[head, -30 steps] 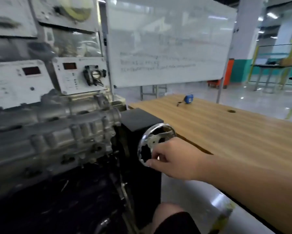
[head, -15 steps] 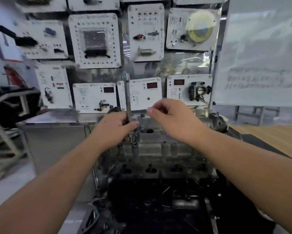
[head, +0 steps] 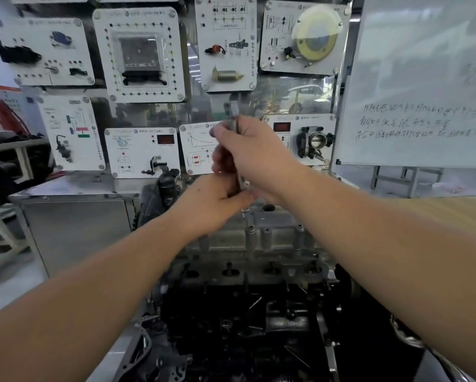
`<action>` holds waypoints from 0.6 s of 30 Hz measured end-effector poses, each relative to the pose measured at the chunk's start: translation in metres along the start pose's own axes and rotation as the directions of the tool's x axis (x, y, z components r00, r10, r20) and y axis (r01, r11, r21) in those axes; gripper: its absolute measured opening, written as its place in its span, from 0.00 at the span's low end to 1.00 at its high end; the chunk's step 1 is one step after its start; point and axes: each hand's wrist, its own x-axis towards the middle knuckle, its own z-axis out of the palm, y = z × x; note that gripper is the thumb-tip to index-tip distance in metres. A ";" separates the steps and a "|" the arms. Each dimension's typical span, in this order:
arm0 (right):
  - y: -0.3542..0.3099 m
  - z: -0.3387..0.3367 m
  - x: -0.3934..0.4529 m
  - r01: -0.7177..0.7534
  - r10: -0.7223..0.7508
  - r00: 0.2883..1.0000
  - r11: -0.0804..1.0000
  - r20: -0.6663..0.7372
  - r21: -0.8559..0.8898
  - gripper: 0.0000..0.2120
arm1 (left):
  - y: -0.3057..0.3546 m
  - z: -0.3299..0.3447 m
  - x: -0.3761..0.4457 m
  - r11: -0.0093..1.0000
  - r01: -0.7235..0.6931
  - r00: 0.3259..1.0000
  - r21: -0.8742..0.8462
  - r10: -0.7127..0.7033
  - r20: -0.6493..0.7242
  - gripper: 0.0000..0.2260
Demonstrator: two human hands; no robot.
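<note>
A grey metal engine block stands in front of me on a dark stand. A long thin metal tool rises upright from a bolt on the engine's top edge. My right hand grips the tool's upper part, its top end sticking out above the fingers. My left hand grips the tool's lower part just above the engine. The shaft between the two hands is mostly hidden by fingers.
White training panels with car parts cover the wall behind the engine. A whiteboard with handwriting stands at the right, above a wooden table. A metal cabinet sits at the left.
A second ago my right hand held a chrome wheel beside the engine. It has since come to the upright tool and now grips its upper part, while the left hand stays low on it.
</note>
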 end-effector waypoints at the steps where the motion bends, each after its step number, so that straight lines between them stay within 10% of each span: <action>1: 0.002 -0.003 -0.002 -0.022 0.023 0.999 0.999 -0.023 0.048 0.08 | 0.003 0.005 0.001 1.000 -0.009 1.000 -0.017 0.009 0.016 0.20; 18: 0.021 -0.019 -0.002 -0.057 0.073 0.996 0.965 -0.051 0.257 0.07 | 0.001 0.018 0.010 0.994 0.062 0.997 -0.089 -0.057 0.060 0.16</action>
